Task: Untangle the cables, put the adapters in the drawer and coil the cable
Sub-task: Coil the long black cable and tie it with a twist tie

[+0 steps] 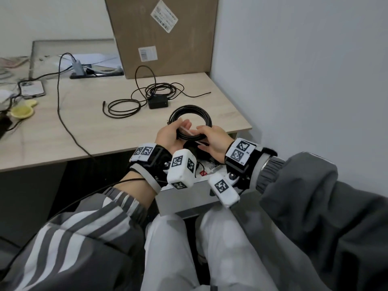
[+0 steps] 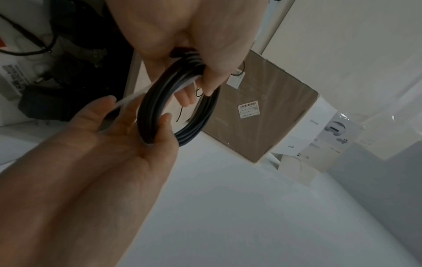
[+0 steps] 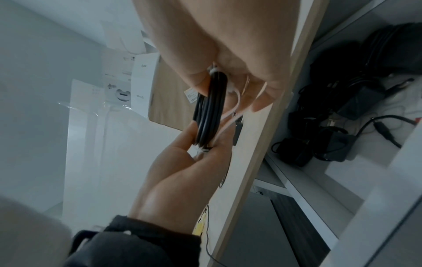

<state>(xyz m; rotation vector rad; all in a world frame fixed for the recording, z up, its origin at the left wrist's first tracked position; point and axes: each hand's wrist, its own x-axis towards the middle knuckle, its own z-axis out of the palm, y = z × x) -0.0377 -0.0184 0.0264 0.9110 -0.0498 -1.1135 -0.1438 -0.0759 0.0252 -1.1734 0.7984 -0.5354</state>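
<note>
I hold a coiled black cable (image 1: pixel 190 108) upright over the desk's front right corner, above the open drawer (image 1: pixel 184 199). My left hand (image 1: pixel 168 134) pinches the coil (image 2: pixel 182 108) on one side. My right hand (image 1: pixel 212 139) grips the other side between thumb and fingers (image 2: pixel 166 126). A white tie strip (image 2: pixel 128 100) runs across the coil (image 3: pixel 212 108) between the two hands, its tail (image 3: pixel 236 103) hanging loose. A black adapter (image 1: pixel 157 102) lies on the desk among tangled thin cables (image 1: pixel 159 87). More black adapters (image 3: pixel 331 144) lie in the drawer.
A large cardboard box (image 1: pixel 161 36) leans on the wall behind the desk. A power strip (image 1: pixel 96 74), a phone (image 1: pixel 32 89) and a yellow object (image 1: pixel 22 111) sit to the left. One long cable (image 1: pixel 69 127) runs off the desk's front edge. The wall is close on the right.
</note>
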